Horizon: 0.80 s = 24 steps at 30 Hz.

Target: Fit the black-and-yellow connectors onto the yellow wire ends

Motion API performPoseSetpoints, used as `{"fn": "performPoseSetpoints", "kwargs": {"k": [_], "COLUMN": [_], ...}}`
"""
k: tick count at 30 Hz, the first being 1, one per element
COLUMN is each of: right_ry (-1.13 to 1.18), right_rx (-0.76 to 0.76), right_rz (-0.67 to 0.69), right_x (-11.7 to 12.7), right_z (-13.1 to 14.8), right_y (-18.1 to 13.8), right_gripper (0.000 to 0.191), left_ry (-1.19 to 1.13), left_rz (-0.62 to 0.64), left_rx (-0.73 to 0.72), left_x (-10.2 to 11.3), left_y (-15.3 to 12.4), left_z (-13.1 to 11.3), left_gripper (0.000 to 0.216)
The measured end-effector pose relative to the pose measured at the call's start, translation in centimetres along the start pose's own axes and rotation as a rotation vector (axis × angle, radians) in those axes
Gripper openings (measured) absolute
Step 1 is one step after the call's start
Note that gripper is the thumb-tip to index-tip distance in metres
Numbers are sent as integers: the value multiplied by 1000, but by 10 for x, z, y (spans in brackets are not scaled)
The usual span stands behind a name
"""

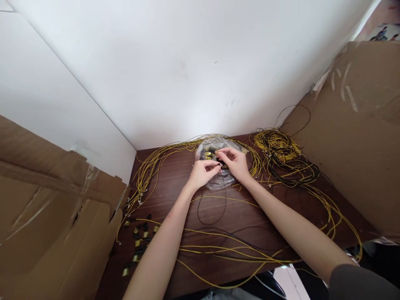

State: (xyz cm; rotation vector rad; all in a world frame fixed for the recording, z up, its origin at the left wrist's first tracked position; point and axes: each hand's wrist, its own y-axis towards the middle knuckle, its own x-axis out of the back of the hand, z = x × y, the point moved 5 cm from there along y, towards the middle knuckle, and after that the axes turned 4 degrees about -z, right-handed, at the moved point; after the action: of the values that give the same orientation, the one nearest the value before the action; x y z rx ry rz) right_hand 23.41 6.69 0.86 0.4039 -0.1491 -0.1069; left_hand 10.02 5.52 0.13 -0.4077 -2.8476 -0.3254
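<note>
At the far middle of the table, my left hand [204, 173] is closed in a pinch on the end of a thin black wire [225, 204], which hangs in a loop toward me. Close beside it my right hand [236, 163] also pinches, thumb against forefinger; what is between those fingertips is too small to make out. Both hands are over a clear plastic bag [215, 183] that lies open. Small black-and-yellow parts [208, 155] show inside it, partly hidden by my fingers.
Yellow wires [153, 162] curve along the left and back. A tangled yellow-and-black wire bundle [276, 146] lies at the right, and more yellow wires [218, 250] cross the front. Loose black-and-yellow connectors [137, 243] sit front left. Cardboard [353, 137] flanks the brown table [175, 183].
</note>
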Motion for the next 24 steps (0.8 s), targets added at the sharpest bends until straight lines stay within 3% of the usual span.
{"fn": "performPoseSetpoints", "kwargs": {"k": [7,16,24], "right_ry": [157,45,12], "right_rx": [-126,55,69], "right_rz": [-66,11,11], "right_x": [4,6,8], "right_z": [-9,1,4], "right_y": [-3,-5,-10], "right_gripper": [26,15,12], "left_ry": [-36,-35,-11], "left_rz": [-116,-171,-217], "left_rx": [9,20,54], "left_x": [4,6,7], "left_y": [1,3,2], "left_z": [4,13,13], "left_gripper": [25,28,30]}}
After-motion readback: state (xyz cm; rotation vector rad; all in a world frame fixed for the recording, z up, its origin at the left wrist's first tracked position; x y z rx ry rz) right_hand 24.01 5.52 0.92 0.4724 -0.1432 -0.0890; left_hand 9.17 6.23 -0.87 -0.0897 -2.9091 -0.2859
